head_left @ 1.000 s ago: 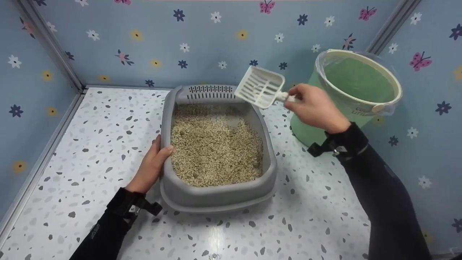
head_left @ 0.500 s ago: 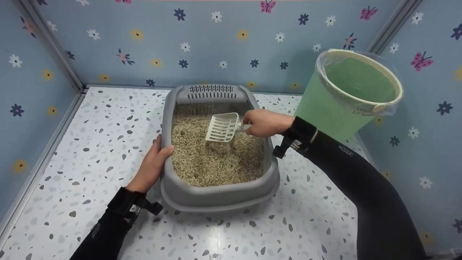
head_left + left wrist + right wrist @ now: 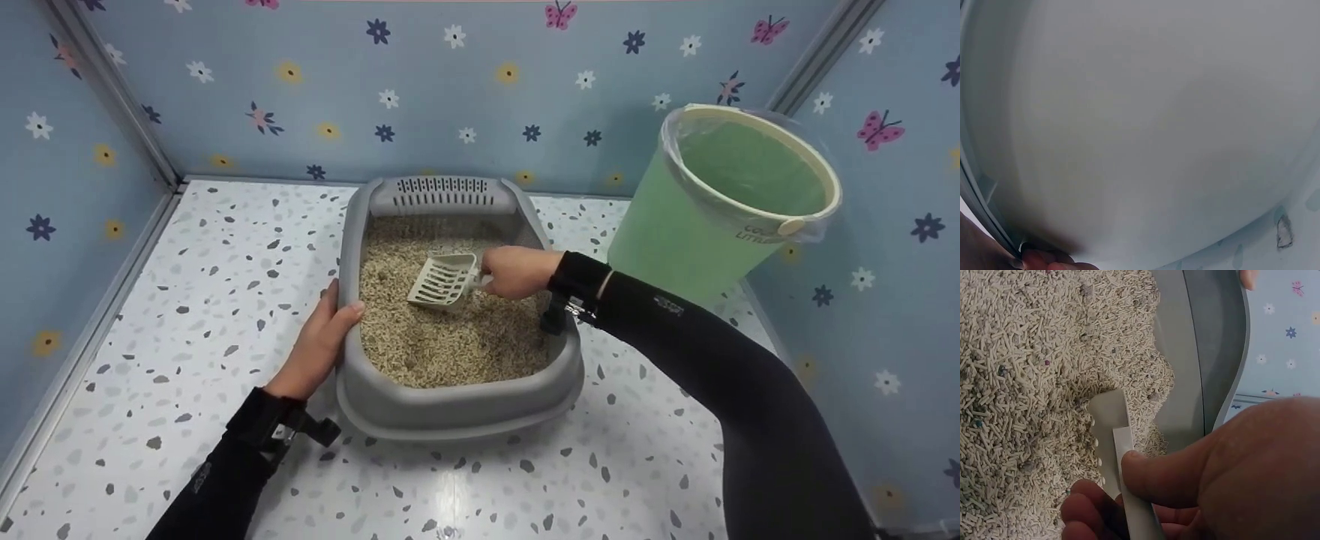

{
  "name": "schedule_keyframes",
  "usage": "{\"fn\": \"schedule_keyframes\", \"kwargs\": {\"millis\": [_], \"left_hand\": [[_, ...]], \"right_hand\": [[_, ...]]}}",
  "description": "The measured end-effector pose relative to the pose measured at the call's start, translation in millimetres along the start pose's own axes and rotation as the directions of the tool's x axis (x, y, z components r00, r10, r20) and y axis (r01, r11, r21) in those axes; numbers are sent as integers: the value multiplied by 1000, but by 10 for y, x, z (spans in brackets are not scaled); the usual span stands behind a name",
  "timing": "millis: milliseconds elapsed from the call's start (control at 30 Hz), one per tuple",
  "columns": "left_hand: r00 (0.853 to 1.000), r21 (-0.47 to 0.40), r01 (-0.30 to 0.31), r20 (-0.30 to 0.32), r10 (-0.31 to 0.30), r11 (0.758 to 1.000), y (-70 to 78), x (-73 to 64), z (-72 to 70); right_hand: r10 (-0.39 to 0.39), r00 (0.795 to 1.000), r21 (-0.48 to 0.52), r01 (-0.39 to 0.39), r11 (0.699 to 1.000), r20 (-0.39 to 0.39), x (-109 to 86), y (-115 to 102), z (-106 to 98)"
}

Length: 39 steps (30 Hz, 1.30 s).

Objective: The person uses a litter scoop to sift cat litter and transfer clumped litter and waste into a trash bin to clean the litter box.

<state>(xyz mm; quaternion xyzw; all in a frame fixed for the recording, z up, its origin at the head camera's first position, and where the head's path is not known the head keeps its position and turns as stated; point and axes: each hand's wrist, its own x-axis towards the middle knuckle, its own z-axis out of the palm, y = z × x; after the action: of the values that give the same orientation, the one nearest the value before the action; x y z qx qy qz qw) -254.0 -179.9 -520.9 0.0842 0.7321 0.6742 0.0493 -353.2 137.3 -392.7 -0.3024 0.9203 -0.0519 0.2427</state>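
A grey litter box (image 3: 457, 411) stands on the speckled surface, holding beige pellet litter (image 3: 450, 352). My left hand (image 3: 315, 349) grips its left rim, thumb over the edge and fingers down the outer side. In the left wrist view the box's pale wall (image 3: 1129, 112) fills most of the picture, and only fingertips (image 3: 1067, 264) show. My right hand (image 3: 519, 271) is over the box and holds a white slotted litter scoop (image 3: 442, 282) by its handle. The scoop's front edge meets the litter. In the right wrist view, the thumb presses on the scoop handle (image 3: 1135, 495).
A green bin (image 3: 667, 232) with a cream rim and a clear plastic liner stands to the right of the box. Blue flowered panels (image 3: 450, 90) enclose the back and both sides. White speckled surface (image 3: 210, 315) shows left of the box.
My right hand has carried the scoop from above the box's back right corner, beside the bin, left and down into the litter. The left hand has kept its grip on the rim.
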Motion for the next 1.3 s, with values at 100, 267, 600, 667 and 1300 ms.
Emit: {"fn": "schedule_keyframes", "kwargs": {"millis": [100, 267, 600, 667, 1300], "left_hand": [[1000, -2, -13, -2, 13, 1000, 4, 4, 7], [1000, 3, -28, -8, 28, 1000, -5, 7, 11], [995, 80, 104, -3, -105, 991, 112, -84, -29], [988, 141, 154, 1, -156, 978, 189, -151, -42], [993, 509, 122, -59, -106, 852, 450, -849, 358]], "right_hand": [[15, 1000, -3, -15, 1000, 12, -34, -1, -28], [38, 999, 110, -36, 993, -20, -162, 44, -186], [207, 920, 442, -42, 896, -332, -356, 722, -383], [266, 899, 495, -64, 866, -349, -326, 921, -299], [369, 915, 923, 12, 385, -166, 52, 1386, 301]]}}
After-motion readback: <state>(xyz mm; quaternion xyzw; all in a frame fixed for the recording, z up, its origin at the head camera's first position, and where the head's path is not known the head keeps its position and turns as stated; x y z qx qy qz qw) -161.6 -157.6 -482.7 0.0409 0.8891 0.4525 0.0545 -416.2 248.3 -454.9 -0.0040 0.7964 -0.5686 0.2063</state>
